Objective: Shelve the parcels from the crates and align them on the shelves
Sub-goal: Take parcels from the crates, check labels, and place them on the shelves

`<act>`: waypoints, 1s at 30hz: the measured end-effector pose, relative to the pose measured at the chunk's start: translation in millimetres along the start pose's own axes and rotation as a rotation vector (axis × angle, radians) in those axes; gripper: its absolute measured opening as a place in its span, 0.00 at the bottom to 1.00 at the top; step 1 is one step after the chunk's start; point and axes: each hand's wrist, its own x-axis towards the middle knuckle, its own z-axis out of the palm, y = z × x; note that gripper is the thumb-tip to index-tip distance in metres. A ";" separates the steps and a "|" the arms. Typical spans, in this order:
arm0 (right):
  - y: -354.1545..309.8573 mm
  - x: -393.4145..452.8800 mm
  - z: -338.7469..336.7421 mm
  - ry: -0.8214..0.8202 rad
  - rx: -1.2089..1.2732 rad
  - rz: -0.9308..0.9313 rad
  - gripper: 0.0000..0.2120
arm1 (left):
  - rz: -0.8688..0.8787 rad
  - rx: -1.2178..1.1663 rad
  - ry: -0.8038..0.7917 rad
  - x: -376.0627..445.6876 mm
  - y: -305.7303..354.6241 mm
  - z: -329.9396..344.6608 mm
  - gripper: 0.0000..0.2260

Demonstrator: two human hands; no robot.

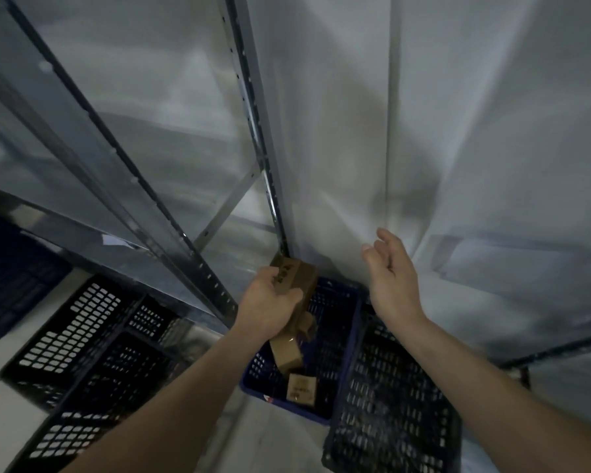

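Observation:
My left hand grips a brown cardboard parcel with dark print on it, held above a blue crate on the floor. Several more cardboard parcels lie inside that crate, one small one near its front. My right hand hovers to the right of the held parcel, palm turned left, fingers relaxed and holding nothing. The grey metal shelving rises to the left, its shelf boards bare where visible.
Black perforated crates sit on the floor at left and right of the blue one. A dark blue crate stands at far left under the shelf. A slotted upright post and pale sheeting fill the background.

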 end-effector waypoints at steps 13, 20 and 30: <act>145.8 87.8 89.0 0.078 -0.023 0.256 0.25 | -0.018 0.091 -0.216 162.1 -82.7 48.5 0.11; 280.2 147.1 151.8 0.052 0.086 0.619 0.37 | 0.045 0.180 -0.221 252.3 -154.1 94.1 0.09; 422.0 229.4 211.2 -0.055 0.170 0.801 0.49 | 0.107 0.778 -0.247 350.7 -273.8 175.9 0.42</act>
